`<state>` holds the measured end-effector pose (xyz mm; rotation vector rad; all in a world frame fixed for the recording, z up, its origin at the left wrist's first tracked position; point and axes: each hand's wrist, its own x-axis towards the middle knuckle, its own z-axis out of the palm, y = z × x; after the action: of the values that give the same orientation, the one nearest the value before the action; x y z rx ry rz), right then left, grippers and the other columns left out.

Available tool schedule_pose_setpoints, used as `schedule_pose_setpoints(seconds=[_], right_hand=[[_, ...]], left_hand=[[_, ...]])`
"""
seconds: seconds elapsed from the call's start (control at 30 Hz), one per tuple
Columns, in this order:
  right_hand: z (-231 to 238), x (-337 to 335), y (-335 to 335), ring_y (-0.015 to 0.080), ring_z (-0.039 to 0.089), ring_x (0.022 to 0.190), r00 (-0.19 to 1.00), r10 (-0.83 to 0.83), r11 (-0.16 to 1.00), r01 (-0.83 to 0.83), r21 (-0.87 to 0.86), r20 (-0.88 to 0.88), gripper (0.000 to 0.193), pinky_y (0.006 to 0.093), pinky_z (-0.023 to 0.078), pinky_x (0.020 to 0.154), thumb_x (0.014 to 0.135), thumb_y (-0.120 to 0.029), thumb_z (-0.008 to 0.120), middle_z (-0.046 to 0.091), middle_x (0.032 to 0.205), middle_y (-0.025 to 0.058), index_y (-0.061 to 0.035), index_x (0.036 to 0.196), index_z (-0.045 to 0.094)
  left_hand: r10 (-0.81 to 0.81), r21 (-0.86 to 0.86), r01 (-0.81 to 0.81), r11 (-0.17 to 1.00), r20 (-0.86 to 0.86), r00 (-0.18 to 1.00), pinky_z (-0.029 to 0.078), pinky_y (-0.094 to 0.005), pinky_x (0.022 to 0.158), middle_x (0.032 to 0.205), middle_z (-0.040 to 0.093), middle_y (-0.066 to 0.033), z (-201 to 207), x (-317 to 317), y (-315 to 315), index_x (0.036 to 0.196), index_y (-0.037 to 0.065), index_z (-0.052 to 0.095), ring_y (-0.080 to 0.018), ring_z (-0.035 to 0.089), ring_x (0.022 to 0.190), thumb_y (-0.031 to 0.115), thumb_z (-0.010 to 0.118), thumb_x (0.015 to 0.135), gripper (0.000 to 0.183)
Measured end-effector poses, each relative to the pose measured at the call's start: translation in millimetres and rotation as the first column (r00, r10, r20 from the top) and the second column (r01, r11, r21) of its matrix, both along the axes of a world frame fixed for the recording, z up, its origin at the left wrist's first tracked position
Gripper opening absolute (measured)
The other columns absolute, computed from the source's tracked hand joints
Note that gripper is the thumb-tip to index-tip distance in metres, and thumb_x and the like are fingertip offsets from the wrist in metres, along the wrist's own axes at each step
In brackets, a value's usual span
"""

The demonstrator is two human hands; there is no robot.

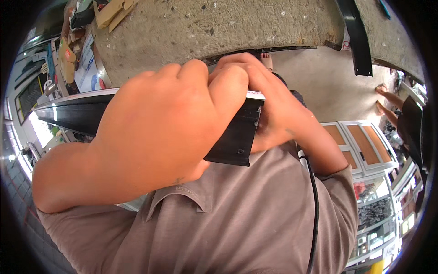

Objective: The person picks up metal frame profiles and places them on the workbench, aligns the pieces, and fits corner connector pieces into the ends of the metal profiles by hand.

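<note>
A long black channel-shaped profile (237,137) lies across in front of my chest, running off to the left. Near its right end, my left hand (159,121) is closed around it, with the fingers curled over the upper edge. A white film strip with printing (256,95) runs along that edge. My right hand (273,102) is at the profile's cut end, its fingers bent over the top and meeting those of my left. What the right fingertips pinch is hidden behind the knuckles. A small round hole shows near the end's lower corner.
Beyond my hands is a rough, stained worktop (205,27). Another black profile (358,45) juts over its edge at the right. Cardboard pieces (109,13) lie far left. A person's legs (388,102) and white-framed panels (365,141) are at the right. A black cable (315,219) hangs along my shirt.
</note>
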<state>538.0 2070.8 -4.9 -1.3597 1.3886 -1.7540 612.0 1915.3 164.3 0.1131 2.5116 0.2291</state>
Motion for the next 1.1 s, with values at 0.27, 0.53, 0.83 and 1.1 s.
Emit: schedule_pose_setpoints(seconds=[0.27, 0.53, 0.83, 1.1], right_hand=[[65, -30, 24, 0.0347, 0.068, 0.105, 0.965, -0.103, 0.990, 0.122, 0.064, -0.243, 0.105, 0.0412, 0.055, 0.090, 0.053, -0.041, 0.095, 0.064, 0.123, 0.0232, 0.0121, 0.133, 0.052], [109, -21, 42, 0.0323, 0.072, 0.096, 0.818, -0.148, 0.900, 0.345, 0.268, -0.556, 0.087, 0.0380, 0.059, 0.083, 0.052, -0.030, 0.095, 0.071, 0.108, 0.0207, 0.0093, 0.122, 0.063], [139, -13, 56, 0.0308, 0.071, 0.085, 0.675, -0.077, 0.849, 0.431, 0.307, -0.734, 0.077, 0.0383, 0.058, 0.071, 0.051, -0.031, 0.097, 0.070, 0.101, 0.0168, 0.0030, 0.113, 0.067], [140, -16, 59, 0.0310, 0.068, 0.085, 0.673, -0.006, 0.841, 0.403, 0.360, -0.740, 0.085, 0.0408, 0.055, 0.073, 0.048, -0.034, 0.096, 0.067, 0.098, 0.0135, -0.0032, 0.121, 0.066]], left_hand=[[-0.031, 0.017, 0.032, 0.999, -0.052, 0.998, 0.051, -0.0432, 0.062, 0.087, 0.055, -0.0116, -6, 1, 5, 0.113, 0.001, 0.051, -0.0316, 0.063, 0.079, 0.021, 0.083, 0.060, 0.065], [0.060, 0.157, -0.044, 0.987, -0.098, 0.993, 0.053, -0.0430, 0.065, 0.089, 0.061, -0.0138, -14, -6, 9, 0.114, 0.001, 0.052, -0.0335, 0.066, 0.079, 0.018, 0.083, 0.061, 0.065], [0.071, 0.331, 0.054, 0.942, -0.354, 0.932, 0.056, -0.0371, 0.069, 0.088, 0.069, -0.0165, -16, 4, 19, 0.101, -0.003, 0.057, -0.0294, 0.071, 0.081, 0.019, 0.083, 0.062, 0.052], [0.317, 0.353, -0.123, 0.927, -0.568, 0.760, 0.044, -0.0423, 0.100, 0.116, 0.059, -0.0188, -22, 48, 2, 0.114, -0.001, 0.059, -0.0320, 0.059, 0.112, 0.026, 0.084, 0.063, 0.063]])
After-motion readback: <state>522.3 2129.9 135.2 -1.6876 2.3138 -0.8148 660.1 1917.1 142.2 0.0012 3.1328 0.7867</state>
